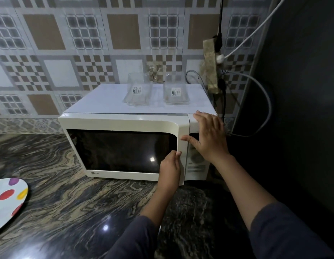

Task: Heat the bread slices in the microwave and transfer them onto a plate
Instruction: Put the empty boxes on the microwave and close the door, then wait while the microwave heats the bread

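Head view, and we're looking down on a dark marbled worktop (pixel 87 212) running back to a tiled wall (pixel 123 32). The white microwave (pixel 123 124) stands on it against that wall. Its door (pixel 121 152) has a dark window, and we can't tell what is inside. Far left, at the frame's edge, a white plate (pixel 5 208) with coloured spots lies on the worktop, well apart from the microwave. The right hand (pixel 209 135) lies flat over the top right corner and control panel, grip wide, fingers straight. The left hand (pixel 169 169) is at the door's right edge, grip curled onto it. On top of the microwave sit two clear plastic tubs (pixel 138 94).
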Tool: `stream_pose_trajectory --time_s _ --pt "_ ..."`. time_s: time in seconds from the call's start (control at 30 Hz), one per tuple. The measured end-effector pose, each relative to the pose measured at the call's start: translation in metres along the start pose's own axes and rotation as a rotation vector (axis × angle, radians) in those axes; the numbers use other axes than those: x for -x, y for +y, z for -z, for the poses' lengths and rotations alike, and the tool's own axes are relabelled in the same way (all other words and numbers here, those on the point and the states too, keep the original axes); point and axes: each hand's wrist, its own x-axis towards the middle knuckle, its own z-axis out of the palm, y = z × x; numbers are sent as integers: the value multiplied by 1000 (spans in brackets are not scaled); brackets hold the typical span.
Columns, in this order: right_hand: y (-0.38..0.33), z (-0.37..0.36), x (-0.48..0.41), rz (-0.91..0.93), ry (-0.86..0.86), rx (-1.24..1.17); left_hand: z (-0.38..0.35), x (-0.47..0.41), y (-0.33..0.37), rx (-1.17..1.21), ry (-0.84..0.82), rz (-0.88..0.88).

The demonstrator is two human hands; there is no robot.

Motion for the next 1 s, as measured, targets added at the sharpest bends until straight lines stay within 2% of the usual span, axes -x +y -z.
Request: stream_pose_trajectory --time_s 0.23,0.37,0.73,0.8,0.93,1.0 --pt "3 -4 -4 6 46 -28 -2 -1 5 -51 7 37" --pt "-1 -1 -7 -78 13 -61 -4 -11 7 -44 -8 65" --pt "2 -3 2 -37 75 -91 3 -10 6 -24 -65 -2" --pt "2 -4 11 -115 105 -169 4 -10 4 -22 -79 0" --pt "3 -13 39 -427 201 -445 2 -12 1 -23 -74 -4" --pt "6 -22 53 -570 101 -546 0 -12 -3 -37 -62 -18"
